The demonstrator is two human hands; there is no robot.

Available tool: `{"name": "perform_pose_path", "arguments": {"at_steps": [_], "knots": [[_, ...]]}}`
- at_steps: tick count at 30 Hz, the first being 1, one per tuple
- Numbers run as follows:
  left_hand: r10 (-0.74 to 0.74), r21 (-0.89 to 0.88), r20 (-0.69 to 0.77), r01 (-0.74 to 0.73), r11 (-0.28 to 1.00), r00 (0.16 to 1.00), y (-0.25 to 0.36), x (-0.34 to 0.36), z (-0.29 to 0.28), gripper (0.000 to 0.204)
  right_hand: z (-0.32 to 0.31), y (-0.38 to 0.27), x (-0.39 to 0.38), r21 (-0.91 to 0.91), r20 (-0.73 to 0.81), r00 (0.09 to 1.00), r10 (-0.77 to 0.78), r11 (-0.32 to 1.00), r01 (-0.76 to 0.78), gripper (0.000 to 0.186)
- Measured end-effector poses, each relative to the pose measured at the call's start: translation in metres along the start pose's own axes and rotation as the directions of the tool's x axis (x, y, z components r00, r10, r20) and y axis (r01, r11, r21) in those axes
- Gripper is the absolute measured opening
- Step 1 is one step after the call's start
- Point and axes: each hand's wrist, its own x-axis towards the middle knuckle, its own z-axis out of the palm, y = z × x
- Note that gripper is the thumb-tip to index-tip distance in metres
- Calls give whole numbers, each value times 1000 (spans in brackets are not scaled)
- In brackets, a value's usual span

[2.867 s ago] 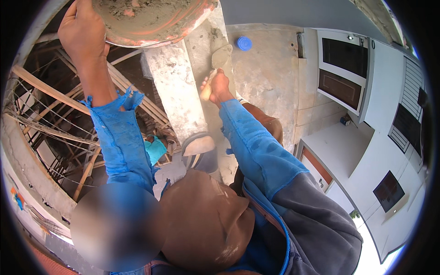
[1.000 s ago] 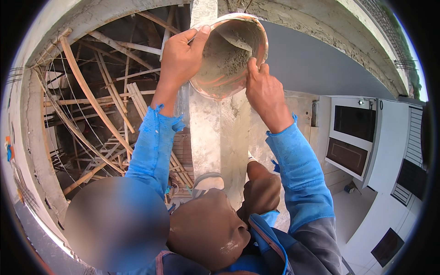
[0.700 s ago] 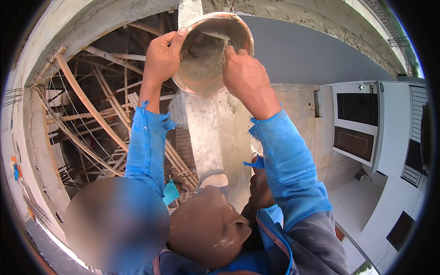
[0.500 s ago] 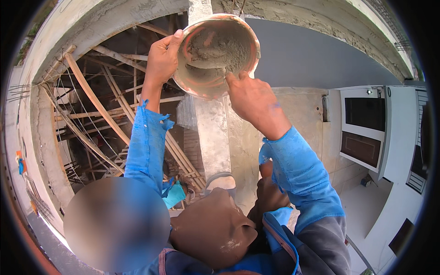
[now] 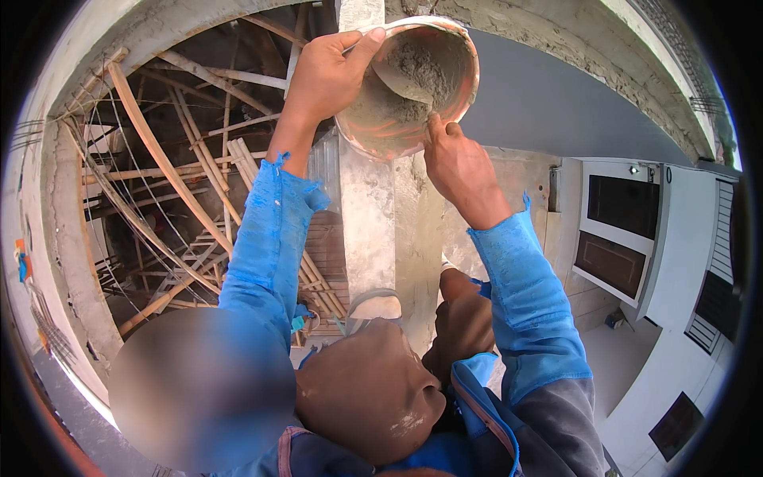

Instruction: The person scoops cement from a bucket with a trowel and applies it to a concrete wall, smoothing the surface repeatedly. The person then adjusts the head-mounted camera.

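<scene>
A round bucket [image 5: 372, 127] with an orange, mortar-smeared inside is tipped so its mouth faces me, above a narrow concrete beam. My left hand [image 5: 324, 78] is closed on its upper left rim, thumb over the edge. Inside lies wet grey mortar [image 5: 427, 67]. My right hand [image 5: 467, 165] reaches over the near right rim, fingers closed round a trowel whose handle they mostly hide. The trowel's grey blade [image 5: 395, 83] slants across the bucket, against the mortar.
The concrete beam [image 5: 369, 230] runs away from me, with my shoe [image 5: 375, 304] on it. Bamboo and timber poles [image 5: 163, 163] crisscross below on the left. A curved concrete edge [image 5: 548, 44] spans the far side. Lower right stands a white wall with dark panels [image 5: 610, 266].
The bucket and both hands have shifted right and slightly away. The trowel blade, nearly level before, now slants with its left end farther up, and more mortar lies bunched behind it.
</scene>
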Motion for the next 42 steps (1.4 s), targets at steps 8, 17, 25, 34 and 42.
{"name": "perform_pose_path", "arguments": {"at_steps": [8,17,25,34,42], "knots": [[7,88,-15,-6,996,1000,8,-17,16,52,-25,31,-14,97,-131,976,175,982,-163,27],[11,-150,-129,-30,988,992,-10,-29,11,43,50,-32,-41,576,273,948,162,762,-296,33],[40,-189,-186,-76,979,982,-29,-39,2,43,36,-54,-14,835,525,842,-123,-116,-538,39],[-242,-430,-438,35,902,866,-52,-4,-18,44,17,-32,-88,539,352,910,-220,-747,-389,44],[-235,-408,-417,50,911,878,-45,6,-8,33,85,46,-109,944,328,819,471,-186,-271,42]]}}
